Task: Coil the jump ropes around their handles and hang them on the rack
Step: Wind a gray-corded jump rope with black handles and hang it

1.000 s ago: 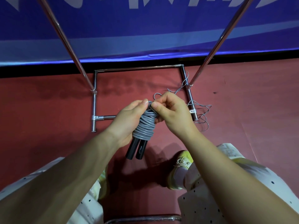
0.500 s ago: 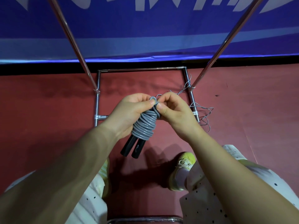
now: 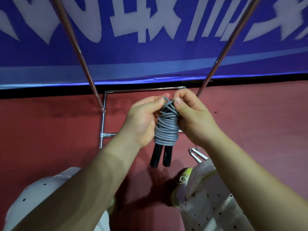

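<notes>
Grey rope (image 3: 165, 129) is wound in a fat bundle round the two black handles (image 3: 160, 155), which poke out side by side at the near end, pointing down toward the red floor (image 3: 50, 130). Whole bundle is held in the air between both hands, in front of the chrome rack (image 3: 103, 114), not on it yet.

Left hand (image 3: 141, 120) cups the left side of the coil, thumb pressed up near the top loop. Right hand (image 3: 195, 119) is on the right side, its fingers (image 3: 177, 101) curled and pinching the small loop of rope at the far end of the bundle. So both sets of fingers are clamped on the rope, not apart.

Compared with half a second ago: the hands and bundle sit higher and closer to the rack's far bar, and the view has tipped up, so way more of the blue banner (image 3: 150, 47) with its white lettering shows. The bundle also stands straighter now, it was slanted before. The loose grey tangle on the floor to the right is no longer visible, and a pair of white handles (image 3: 198, 155) now shows on the floor near the right knee.

Yellowish shoe (image 3: 185, 179) and dotted white trousers (image 3: 211, 205) at the near edge.
</notes>
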Demonstrator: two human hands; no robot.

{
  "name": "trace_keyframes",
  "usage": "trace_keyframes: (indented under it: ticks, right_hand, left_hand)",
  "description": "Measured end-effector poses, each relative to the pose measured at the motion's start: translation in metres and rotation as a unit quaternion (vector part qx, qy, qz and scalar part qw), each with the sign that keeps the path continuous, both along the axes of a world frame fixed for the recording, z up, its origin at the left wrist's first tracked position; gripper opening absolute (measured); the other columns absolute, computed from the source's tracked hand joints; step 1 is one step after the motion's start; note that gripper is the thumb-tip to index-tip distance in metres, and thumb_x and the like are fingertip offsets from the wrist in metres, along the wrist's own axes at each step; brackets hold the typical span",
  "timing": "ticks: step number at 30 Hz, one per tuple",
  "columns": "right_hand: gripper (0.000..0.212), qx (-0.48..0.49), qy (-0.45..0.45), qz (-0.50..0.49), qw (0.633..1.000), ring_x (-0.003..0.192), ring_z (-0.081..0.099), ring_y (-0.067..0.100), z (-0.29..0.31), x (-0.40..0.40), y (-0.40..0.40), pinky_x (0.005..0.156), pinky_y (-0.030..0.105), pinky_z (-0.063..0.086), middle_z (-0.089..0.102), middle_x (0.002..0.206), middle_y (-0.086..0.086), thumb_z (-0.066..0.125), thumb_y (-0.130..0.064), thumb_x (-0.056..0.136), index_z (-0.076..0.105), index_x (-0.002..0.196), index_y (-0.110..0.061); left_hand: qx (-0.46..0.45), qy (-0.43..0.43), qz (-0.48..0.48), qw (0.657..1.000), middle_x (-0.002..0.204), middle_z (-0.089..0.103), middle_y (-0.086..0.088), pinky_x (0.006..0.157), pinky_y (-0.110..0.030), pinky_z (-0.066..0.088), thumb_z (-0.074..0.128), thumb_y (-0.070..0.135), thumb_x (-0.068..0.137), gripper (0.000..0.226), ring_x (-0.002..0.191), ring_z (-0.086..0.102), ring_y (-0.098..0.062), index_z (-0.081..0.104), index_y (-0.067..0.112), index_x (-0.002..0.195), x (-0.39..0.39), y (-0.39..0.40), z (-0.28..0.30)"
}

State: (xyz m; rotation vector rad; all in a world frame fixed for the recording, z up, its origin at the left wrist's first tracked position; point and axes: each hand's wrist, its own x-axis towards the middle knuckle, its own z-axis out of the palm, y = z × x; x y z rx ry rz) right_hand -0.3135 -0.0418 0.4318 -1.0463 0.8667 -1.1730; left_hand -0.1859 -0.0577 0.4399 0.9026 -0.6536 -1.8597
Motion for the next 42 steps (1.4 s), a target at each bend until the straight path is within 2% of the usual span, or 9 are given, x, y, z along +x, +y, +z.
trace_keyframes:
  ticks: [5,9,14,18,20,25,30,37,42]
  right_hand:
    - [0.011,-0.015,-0.07,-0.054,0.996,0.076,0.056,0.016,0.077,-0.015,0.01,0.074,0.033,0.046,0.064,0.081,0.001,0.046,-0.019,0.096,0.048,0.087,-0.014]
    - [0.011,-0.057,-0.029,-0.008,0.998,0.076,0.063,0.013,0.139,-0.031,0.012,0.071,0.032,0.053,0.064,0.087,-0.001,0.055,-0.023,0.092,0.049,0.097,-0.016]
    - [0.014,-0.11,0.05,-0.037,0.992,0.078,0.062,0.014,0.195,-0.036,0.004,0.06,0.028,0.054,0.059,0.094,0.003,0.062,-0.017,0.09,0.051,0.1,-0.017]
    - [0.007,-0.148,0.112,-0.074,0.98,0.062,0.059,0.005,0.238,-0.035,-0.01,0.048,0.022,0.046,0.057,0.084,-0.001,0.053,-0.014,0.098,0.05,0.093,-0.018]
    - [0.008,-0.159,0.125,-0.104,0.974,0.06,0.056,0.003,0.256,-0.04,-0.017,0.046,0.021,0.044,0.055,0.081,-0.002,0.052,-0.014,0.098,0.049,0.091,-0.017]
    - [0.008,-0.166,0.142,-0.15,0.964,0.075,0.056,0.015,0.279,-0.068,-0.036,0.055,0.027,0.05,0.058,0.086,0.001,0.055,-0.018,0.097,0.054,0.089,-0.019]
    - [0.005,-0.151,0.09,-0.193,0.965,0.078,0.062,0.023,0.293,-0.09,-0.068,0.063,0.036,0.053,0.06,0.096,0.013,0.054,-0.017,0.097,0.054,0.092,-0.016]
    - [0.008,-0.154,0.145,-0.269,0.94,0.098,0.066,0.035,0.305,-0.117,-0.13,0.081,0.057,0.056,0.066,0.105,0.014,0.058,-0.024,0.095,0.056,0.098,-0.018]
    - [0.007,-0.157,0.162,-0.278,0.934,0.097,0.067,0.031,0.307,-0.125,-0.166,0.077,0.052,0.058,0.065,0.105,0.012,0.059,-0.024,0.095,0.055,0.099,-0.02]
  left_hand:
    - [-0.054,0.015,0.01,0.998,0.093,0.061,-0.013,0.077,-0.03,0.052,0.044,0.003,0.096,0.016,0.08,0.061,-0.019,0.06,0.004,0.094,-0.026,0.001,0.074]
    - [-0.15,-0.063,-0.008,0.987,0.085,0.063,-0.01,0.074,-0.034,0.051,0.05,0.005,0.094,0.013,0.079,0.061,-0.02,0.061,0.007,0.087,-0.027,-0.009,0.14]
    - [-0.293,-0.222,0.029,0.929,0.105,0.059,0.005,0.078,-0.022,0.041,0.051,0.009,0.096,0.019,0.088,0.054,-0.001,0.059,0.017,0.081,-0.029,-0.012,0.208]
    - [-0.431,-0.311,0.11,0.84,0.107,0.053,0.005,0.084,-0.02,0.039,0.056,0.005,0.092,0.027,0.099,0.051,-0.01,0.054,0.017,0.068,-0.029,-0.026,0.252]
    - [-0.457,-0.322,0.113,0.821,0.1,0.053,0.006,0.081,-0.021,0.04,0.058,0.007,0.092,0.023,0.092,0.052,-0.012,0.055,0.017,0.072,-0.034,-0.034,0.27]
    - [-0.458,-0.312,0.026,0.832,0.086,0.058,0.005,0.06,-0.005,0.044,0.057,0.006,0.093,0.007,0.064,0.058,0.009,0.06,0.006,0.087,-0.054,-0.054,0.306]
    - [-0.416,-0.287,-0.039,0.862,0.092,0.062,0.004,0.055,-0.008,0.046,0.049,0.009,0.097,0.016,0.084,0.056,-0.004,0.062,0.011,0.106,-0.079,-0.08,0.323]
    - [-0.361,-0.26,-0.08,0.892,0.106,0.065,0.0,0.093,-0.038,0.041,0.042,0.012,0.097,0.027,0.106,0.059,-0.013,0.063,0.028,0.095,-0.112,-0.121,0.333]
    - [-0.375,-0.282,-0.084,0.879,0.087,0.057,0.008,0.068,-0.021,0.046,0.036,0.012,0.099,0.035,0.076,0.055,0.0,0.058,0.032,0.08,-0.126,-0.147,0.333]
